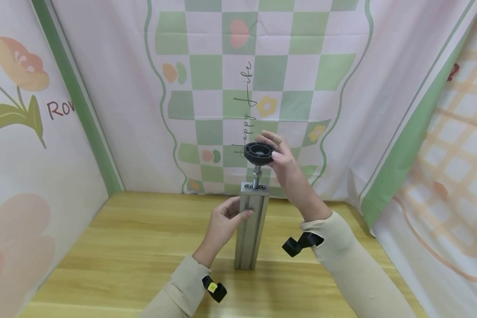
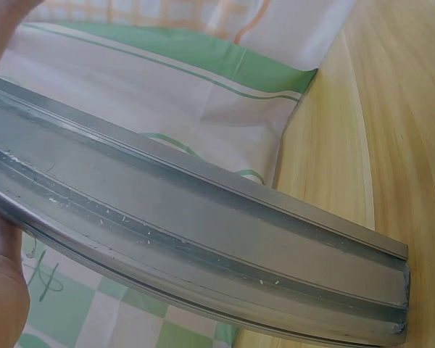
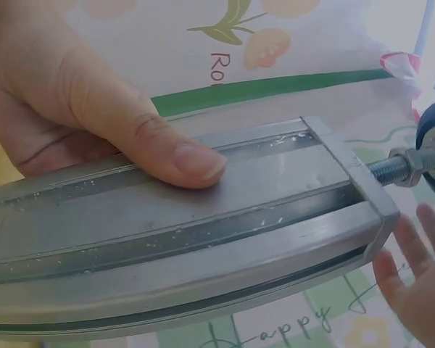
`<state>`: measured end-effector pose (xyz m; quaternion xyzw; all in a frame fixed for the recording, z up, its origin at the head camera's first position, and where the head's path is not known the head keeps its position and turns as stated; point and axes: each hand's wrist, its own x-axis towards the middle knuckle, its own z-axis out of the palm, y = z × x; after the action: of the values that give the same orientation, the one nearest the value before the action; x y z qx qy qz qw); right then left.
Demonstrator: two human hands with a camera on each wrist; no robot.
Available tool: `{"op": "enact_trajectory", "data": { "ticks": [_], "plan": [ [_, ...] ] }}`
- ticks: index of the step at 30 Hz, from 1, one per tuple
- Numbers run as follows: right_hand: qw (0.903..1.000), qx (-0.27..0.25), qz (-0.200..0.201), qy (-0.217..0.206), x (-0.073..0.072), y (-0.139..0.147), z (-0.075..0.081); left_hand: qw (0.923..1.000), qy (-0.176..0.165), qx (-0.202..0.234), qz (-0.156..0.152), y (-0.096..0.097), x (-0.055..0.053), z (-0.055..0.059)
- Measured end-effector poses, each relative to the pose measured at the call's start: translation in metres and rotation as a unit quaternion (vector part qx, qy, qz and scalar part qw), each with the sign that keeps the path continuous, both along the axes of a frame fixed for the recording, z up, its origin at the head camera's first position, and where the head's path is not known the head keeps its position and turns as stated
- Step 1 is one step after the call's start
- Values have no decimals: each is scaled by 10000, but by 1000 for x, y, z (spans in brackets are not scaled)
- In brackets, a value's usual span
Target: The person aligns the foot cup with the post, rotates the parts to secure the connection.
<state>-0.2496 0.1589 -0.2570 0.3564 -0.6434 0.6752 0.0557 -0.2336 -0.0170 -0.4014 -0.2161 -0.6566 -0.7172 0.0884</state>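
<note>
An aluminium profile [image 1: 251, 229] stands upright on the table, grooved along its sides, with an end plate [image 1: 255, 189] held by two screws. From that plate rises a threaded stem [image 1: 256, 177] with a nut, topped by a black round levelling foot [image 1: 254, 160]. My left hand [image 1: 224, 223] grips the profile's upper part; its thumb lies across the face in the right wrist view. At the foot's right rim, my right hand [image 1: 284, 165] holds the edge between thumb and fingers. Its lower fingers [image 3: 413, 246] show extended beside the end plate.
The wooden table [image 1: 115, 247] is bounded by a printed cloth [image 1: 206, 101] behind and hanging cloths on both sides. Black wrist mounts [image 1: 302, 243] are strapped over both beige sleeves. Small pale flecks lie in the profile's grooves.
</note>
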Motion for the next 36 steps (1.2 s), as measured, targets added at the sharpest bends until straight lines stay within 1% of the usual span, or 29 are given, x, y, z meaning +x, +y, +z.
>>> {"op": "enact_trajectory", "data": {
  "ticks": [3, 7, 11, 16, 20, 26, 29, 33, 36],
  "plan": [
    [9977, -282, 621, -64, -3, 1, -3, 10000, 3, -21, -2, -1, 0, 0],
    [9924, -540, 1091, -151, -5, 2, -5, 10000, 25, -7, -6, -1, -1, -1],
    [9883, -705, 1329, -255, -7, 3, -4, 10000, 47, 26, 1, -1, -1, -1],
    [9868, -721, 1430, -248, -10, 5, -6, 10000, 46, 30, 26, 0, 0, -1],
    [9887, -730, 1291, -203, -11, 7, -7, 10000, 24, 23, 40, 0, 0, -1],
    [9924, -908, 827, -92, -9, 8, -11, 10000, 21, 22, 51, 0, 0, -2],
    [9940, -961, 525, 43, -7, 6, -12, 10000, 34, 34, 72, 0, 0, -2],
    [9965, -805, -40, 240, -2, 5, -12, 10000, 57, 29, 77, 0, 0, -2],
    [9956, -761, -391, 371, 1, 4, -12, 10000, 60, 14, 64, 1, 0, -2]
  ]
}}
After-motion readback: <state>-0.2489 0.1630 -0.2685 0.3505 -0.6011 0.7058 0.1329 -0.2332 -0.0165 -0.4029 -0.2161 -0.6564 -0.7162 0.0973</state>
